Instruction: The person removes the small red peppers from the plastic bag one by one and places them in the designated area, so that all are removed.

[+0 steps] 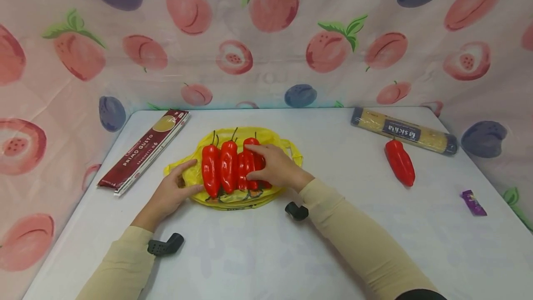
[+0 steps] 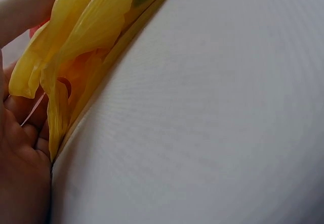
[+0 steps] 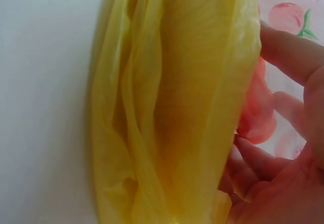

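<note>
Several glossy red peppers (image 1: pixel 228 166) with dark stems lie side by side on a flattened yellow plastic bag (image 1: pixel 191 178), left of the middle of the table. The left hand (image 1: pixel 168 196) is at the bag's left edge, thumb and fingers apart; in the left wrist view the hand (image 2: pixel 23 143) lies against yellow plastic (image 2: pixel 83 37). Over the rightmost peppers, the right hand (image 1: pixel 278 166) rests with its fingers spread. The right wrist view has this hand (image 3: pixel 283 183) beside the yellow bag (image 3: pixel 192 102), its fingers around a red pepper (image 3: pixel 257 110), partly hidden.
A dark red spaghetti packet (image 1: pixel 143 149) lies at the back left. At the back right are a yellow pasta packet (image 1: pixel 374 121) and a single red pepper (image 1: pixel 399 163). A small purple wrapped item (image 1: pixel 473 203) lies near the right edge of the white table (image 1: pixel 250 253).
</note>
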The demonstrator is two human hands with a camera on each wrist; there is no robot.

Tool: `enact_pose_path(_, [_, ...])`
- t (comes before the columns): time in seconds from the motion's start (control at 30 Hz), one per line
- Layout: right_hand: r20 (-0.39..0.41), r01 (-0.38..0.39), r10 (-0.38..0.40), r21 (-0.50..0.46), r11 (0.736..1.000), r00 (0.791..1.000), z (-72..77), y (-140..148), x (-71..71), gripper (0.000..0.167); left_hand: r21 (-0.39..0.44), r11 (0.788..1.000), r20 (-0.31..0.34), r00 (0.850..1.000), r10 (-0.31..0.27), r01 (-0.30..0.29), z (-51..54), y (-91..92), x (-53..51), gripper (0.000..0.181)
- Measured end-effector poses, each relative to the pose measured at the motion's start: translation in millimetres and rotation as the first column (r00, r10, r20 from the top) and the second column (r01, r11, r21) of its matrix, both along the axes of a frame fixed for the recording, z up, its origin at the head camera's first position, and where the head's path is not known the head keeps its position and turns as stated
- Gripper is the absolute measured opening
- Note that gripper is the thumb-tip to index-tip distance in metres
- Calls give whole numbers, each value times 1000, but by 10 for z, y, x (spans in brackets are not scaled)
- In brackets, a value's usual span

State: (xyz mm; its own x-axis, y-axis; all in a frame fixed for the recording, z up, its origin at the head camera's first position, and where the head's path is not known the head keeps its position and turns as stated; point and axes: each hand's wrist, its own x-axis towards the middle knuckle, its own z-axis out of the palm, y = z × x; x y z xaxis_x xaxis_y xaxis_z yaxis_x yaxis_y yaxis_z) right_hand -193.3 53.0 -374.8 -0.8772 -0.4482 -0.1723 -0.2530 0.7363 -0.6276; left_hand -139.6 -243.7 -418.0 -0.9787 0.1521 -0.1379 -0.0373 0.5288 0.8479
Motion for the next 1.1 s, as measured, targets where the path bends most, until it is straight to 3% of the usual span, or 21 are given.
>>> enact_pose_path(0.4, [-15, 40, -41, -81, 996, 999, -1, -9, 14, 66, 4, 1000, 6, 1000, 1, -1, 0, 8, -5, 82])
enact_pose_path(0.73, [-28, -16, 14, -69, 997, 1000, 11, -19, 17, 61, -7, 1000, 9, 1000, -2, 2, 1, -3, -10, 83])
enact_pose_path(1.1, [-45, -15, 10, -102, 995, 999, 70, 76, 13, 58, -12, 1000, 11, 1000, 0, 0, 9, -4, -6, 83])
